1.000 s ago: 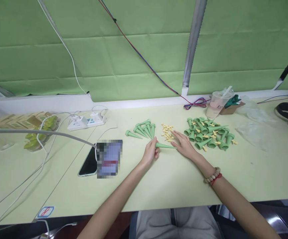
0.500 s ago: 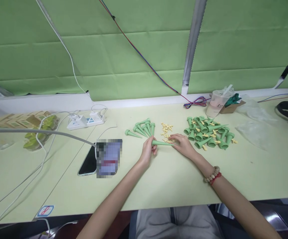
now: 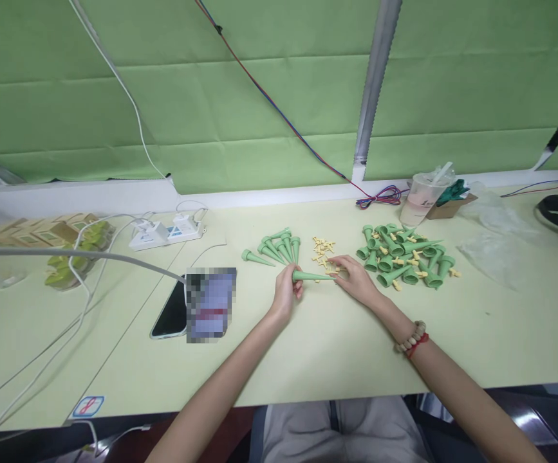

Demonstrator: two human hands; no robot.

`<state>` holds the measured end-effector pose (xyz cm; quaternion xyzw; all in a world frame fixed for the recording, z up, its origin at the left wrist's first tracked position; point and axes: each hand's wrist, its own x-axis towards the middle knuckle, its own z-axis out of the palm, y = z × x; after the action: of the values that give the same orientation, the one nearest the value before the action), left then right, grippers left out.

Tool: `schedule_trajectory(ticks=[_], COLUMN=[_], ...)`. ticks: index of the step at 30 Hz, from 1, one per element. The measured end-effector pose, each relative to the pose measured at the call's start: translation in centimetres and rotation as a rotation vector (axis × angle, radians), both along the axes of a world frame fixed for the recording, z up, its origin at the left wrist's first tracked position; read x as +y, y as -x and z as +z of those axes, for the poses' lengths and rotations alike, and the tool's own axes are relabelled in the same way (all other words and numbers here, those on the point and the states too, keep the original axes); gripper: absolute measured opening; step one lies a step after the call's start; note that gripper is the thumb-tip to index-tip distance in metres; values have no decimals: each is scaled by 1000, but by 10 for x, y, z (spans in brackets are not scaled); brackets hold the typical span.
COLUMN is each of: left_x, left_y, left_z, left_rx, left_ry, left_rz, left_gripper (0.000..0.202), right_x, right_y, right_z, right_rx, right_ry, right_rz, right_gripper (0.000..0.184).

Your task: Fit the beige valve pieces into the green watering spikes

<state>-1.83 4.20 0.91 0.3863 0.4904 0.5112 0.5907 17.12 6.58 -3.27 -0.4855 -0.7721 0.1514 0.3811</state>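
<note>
My left hand (image 3: 286, 292) is closed around the wide capped end of a green plant watering spike (image 3: 310, 276), which lies nearly level with its point to the right. My right hand (image 3: 353, 278) is at that point, thumb close to the tip and fingers bent. A small yellow valve (image 3: 340, 269) shows between its thumb and fingers, partly hidden. Small yellow valves (image 3: 324, 245) lie loose just beyond the hands. Behind my left hand, several capped green spikes (image 3: 279, 244) are fanned out on the table.
On the right lies a heap of green spikes (image 3: 399, 251) mixed with yellow valves. Behind it stand a plastic cup (image 3: 418, 200) and a small cardboard box (image 3: 450, 207). Two phones, one a black phone (image 3: 170, 312), a cable and a power strip (image 3: 167, 235) are on the left.
The spike in my left hand has shifted slightly left. My right fingers have drawn slightly rightward from the loose valves, and a yellow valve now shows between them.
</note>
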Motion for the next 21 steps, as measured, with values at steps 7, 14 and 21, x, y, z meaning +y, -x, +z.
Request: schedule_trajectory(ticks=[7, 14, 21], left_x=[0, -1, -2], left_y=[-1, 0, -1], left_z=[-1, 1, -3], left_rx=[28, -43, -29], left_ry=[-60, -92, -120], left_rz=[35, 62, -20], left_gripper=[17, 16, 17], right_x=[0, -1, -14], right_y=[1, 0, 18], right_z=[0, 3, 11], right_rx=[19, -5, -228], right_ry=[11, -69, -71], right_rz=[16, -5, 224], right_gripper=[27, 27, 26])
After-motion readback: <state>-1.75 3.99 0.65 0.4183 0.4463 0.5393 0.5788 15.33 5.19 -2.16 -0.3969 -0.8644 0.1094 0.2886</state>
